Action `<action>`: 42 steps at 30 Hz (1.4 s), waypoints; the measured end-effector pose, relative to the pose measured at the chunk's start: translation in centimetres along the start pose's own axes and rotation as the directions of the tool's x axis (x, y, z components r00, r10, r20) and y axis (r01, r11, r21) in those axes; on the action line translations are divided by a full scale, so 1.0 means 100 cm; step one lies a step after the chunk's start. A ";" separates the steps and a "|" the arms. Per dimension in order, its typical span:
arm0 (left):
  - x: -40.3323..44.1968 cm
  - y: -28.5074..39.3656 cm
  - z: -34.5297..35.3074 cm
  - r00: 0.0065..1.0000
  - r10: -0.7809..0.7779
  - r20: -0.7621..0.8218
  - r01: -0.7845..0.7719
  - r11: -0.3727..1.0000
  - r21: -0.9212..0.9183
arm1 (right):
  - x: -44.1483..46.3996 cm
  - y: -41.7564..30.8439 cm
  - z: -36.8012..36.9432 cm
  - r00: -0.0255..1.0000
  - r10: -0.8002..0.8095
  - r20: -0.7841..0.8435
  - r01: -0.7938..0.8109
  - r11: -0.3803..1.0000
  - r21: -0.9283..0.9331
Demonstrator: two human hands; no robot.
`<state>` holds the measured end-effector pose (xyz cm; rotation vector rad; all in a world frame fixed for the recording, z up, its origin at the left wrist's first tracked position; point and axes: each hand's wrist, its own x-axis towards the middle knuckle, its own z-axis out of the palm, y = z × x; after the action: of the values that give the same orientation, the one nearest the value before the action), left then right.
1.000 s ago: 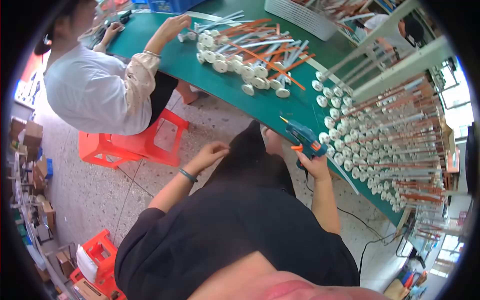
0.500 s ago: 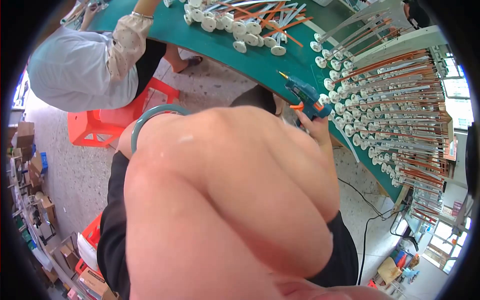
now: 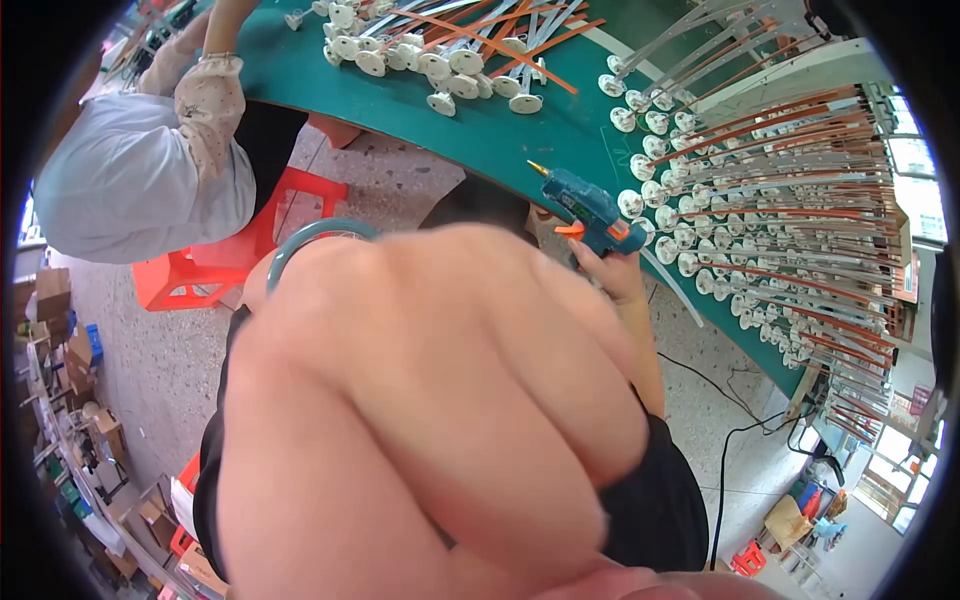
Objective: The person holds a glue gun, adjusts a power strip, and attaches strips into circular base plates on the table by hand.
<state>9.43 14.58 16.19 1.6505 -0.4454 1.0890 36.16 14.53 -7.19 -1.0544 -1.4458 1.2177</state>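
Observation:
My left hand (image 3: pixel 430 370) fills the middle of the view, very close to the camera, with a grey-green bangle (image 3: pixel 300 245) on its wrist. Its fingers are bent and pressed together, pointing down; the tips lie out of sight, so whatever they grip is hidden. My right hand (image 3: pixel 618 275) is closed round the handle of a blue-green glue gun (image 3: pixel 585 205) with an orange trigger. The gun's brass nozzle points up and left over the edge of the green table (image 3: pixel 490 145).
White round-based pieces with orange and silver strips (image 3: pixel 465 75) lie heaped on the table. Rows of similar pieces (image 3: pixel 740 210) fill its right side. A co-worker (image 3: pixel 140 175) sits on a red stool (image 3: pixel 200 270) at left. A black cable (image 3: pixel 724 480) hangs at right.
My left hand has shifted slightly left and down, still close to the camera. The glue gun and my right hand appear a little further left and lower. The co-worker's arm has moved left.

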 end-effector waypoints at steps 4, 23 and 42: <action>-0.029 -0.025 -0.029 0.989 -0.047 -0.142 0.112 0.863 0.493 | -0.005 0.008 -0.009 1.000 0.028 0.011 -0.028 1.000 0.000; -0.089 -0.224 -0.149 0.684 -0.611 -0.399 0.006 -0.542 0.840 | -0.008 0.031 -0.023 0.996 0.071 -0.054 -0.072 0.997 -0.023; -0.085 -0.157 -0.219 0.752 -0.469 -0.464 0.263 -0.433 0.862 | 0.000 0.021 -0.018 0.998 0.050 -0.043 -0.049 0.999 0.009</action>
<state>7.20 38.26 0.91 2.9359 1.5472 0.5266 38.04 15.10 -9.13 -1.1105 -1.3886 1.2274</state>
